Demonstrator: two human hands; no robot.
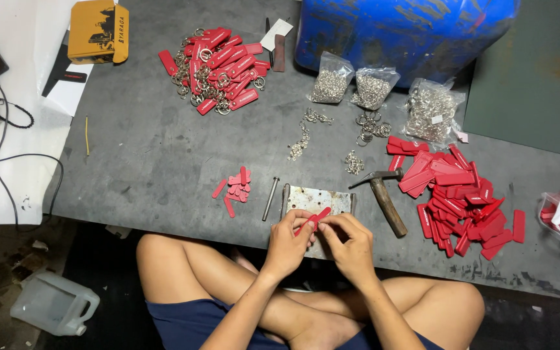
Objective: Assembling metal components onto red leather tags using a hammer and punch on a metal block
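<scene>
My left hand [288, 241] and my right hand [351, 243] meet over a small rusty metal plate [315, 199] at the near edge of the grey work surface. Together they pinch one thin red strip [316, 218] that sticks up between the fingertips. A hammer [384, 198] with a wooden handle lies just right of the plate. A metal punch pin [270, 198] lies just left of it. Small red strips [236, 188] sit in a little heap further left.
A large heap of red tags [461, 198] lies at the right, a pile of finished red keychains [218, 68] at the back. Bags of metal rings [372, 87] and loose rings [374, 125] sit by a blue drum [403, 29]. A yellow box [98, 31] lies back left; a plastic jug [53, 303] stands on the floor.
</scene>
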